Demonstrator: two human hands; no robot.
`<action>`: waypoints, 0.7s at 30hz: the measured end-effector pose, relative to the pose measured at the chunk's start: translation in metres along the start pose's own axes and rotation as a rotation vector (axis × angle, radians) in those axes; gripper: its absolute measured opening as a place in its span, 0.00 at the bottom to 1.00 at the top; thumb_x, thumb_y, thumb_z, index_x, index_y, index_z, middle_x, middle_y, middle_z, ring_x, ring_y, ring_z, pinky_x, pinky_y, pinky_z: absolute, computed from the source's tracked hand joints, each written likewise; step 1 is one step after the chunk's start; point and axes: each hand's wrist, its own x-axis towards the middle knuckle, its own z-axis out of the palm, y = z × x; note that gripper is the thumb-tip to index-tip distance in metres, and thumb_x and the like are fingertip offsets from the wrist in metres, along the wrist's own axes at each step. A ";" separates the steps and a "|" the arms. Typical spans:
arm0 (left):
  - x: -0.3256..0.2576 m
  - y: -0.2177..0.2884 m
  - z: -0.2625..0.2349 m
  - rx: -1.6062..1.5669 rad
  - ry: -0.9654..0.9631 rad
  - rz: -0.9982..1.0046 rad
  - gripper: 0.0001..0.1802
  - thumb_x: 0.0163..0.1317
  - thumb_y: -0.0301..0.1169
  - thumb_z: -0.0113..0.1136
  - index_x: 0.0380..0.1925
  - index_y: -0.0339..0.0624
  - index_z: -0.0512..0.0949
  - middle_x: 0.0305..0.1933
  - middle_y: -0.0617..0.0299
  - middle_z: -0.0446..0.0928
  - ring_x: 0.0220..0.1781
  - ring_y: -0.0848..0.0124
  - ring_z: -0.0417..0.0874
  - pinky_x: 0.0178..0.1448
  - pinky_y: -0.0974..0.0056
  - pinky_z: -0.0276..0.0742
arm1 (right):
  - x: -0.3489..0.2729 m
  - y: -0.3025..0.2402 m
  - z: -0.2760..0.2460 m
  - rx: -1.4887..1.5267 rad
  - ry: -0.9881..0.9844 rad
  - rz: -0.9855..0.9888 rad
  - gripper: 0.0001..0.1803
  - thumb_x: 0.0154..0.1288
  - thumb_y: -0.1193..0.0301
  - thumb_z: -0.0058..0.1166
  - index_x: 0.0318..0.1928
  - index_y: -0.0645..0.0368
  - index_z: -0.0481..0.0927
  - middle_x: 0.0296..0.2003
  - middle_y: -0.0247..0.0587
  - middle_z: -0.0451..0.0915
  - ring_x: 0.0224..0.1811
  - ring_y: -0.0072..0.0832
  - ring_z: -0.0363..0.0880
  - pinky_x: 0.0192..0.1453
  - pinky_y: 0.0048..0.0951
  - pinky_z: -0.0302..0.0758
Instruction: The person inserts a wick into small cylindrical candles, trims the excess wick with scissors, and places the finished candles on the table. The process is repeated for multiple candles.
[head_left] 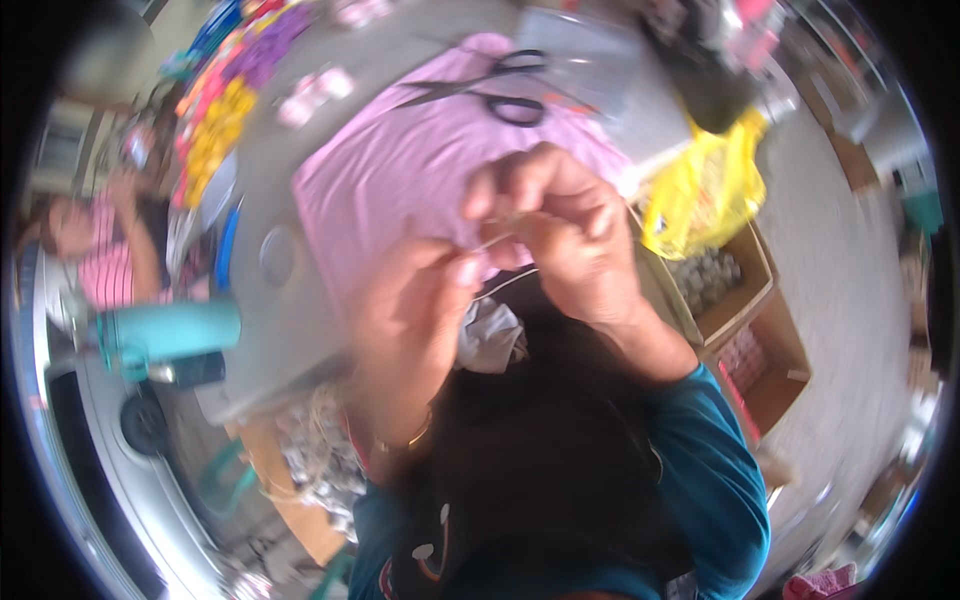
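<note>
A thin pale string (492, 242) stretches between my two hands over the near edge of the table. My left hand (412, 305), blurred by motion, pinches it between thumb and forefinger. On the other side, my right hand (575, 235) holds the string with bent fingers, which partly hide it. Another length of cord loops below, near a crumpled grey-white piece of cloth (490, 338) against my black apron (540, 430); whether they are joined I cannot tell. Beyond my hands, a pink cloth (390, 165) lies spread on the table, with open black-handled scissors (480, 88) on its far part.
A yellow plastic bag (705, 190) sits over cardboard boxes (760, 262) at the right. Below left is a box of whitish pieces (320, 450). A turquoise bottle (175, 330) lies at left. Colourful bundles (220, 115) line the far left; another person (110, 240) sits there.
</note>
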 end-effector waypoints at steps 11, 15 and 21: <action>-0.006 -0.007 -0.053 0.049 -0.013 0.136 0.08 0.66 0.28 0.58 0.28 0.36 0.76 0.23 0.67 0.74 0.30 0.80 0.74 0.73 0.53 0.54 | 0.008 0.030 0.022 0.429 -0.163 0.393 0.02 0.60 0.77 0.44 0.35 0.59 0.68 0.37 0.43 0.74 0.23 0.22 0.71 0.30 0.24 0.71; -0.007 -0.007 -0.061 0.107 0.048 0.174 0.10 0.65 0.29 0.59 0.27 0.35 0.75 0.23 0.66 0.74 0.30 0.80 0.73 0.72 0.56 0.56 | 0.010 0.027 0.024 0.391 -0.158 0.390 0.02 0.60 0.76 0.46 0.33 0.58 0.68 0.36 0.40 0.72 0.24 0.23 0.69 0.31 0.24 0.69; -0.006 -0.015 -0.058 -0.264 0.198 0.041 0.07 0.67 0.31 0.58 0.34 0.38 0.76 0.29 0.65 0.75 0.32 0.80 0.73 0.37 0.73 0.71 | 0.006 0.027 0.033 -0.070 -0.104 0.222 0.18 0.63 0.73 0.56 0.53 0.62 0.70 0.45 0.50 0.77 0.36 0.32 0.80 0.37 0.30 0.76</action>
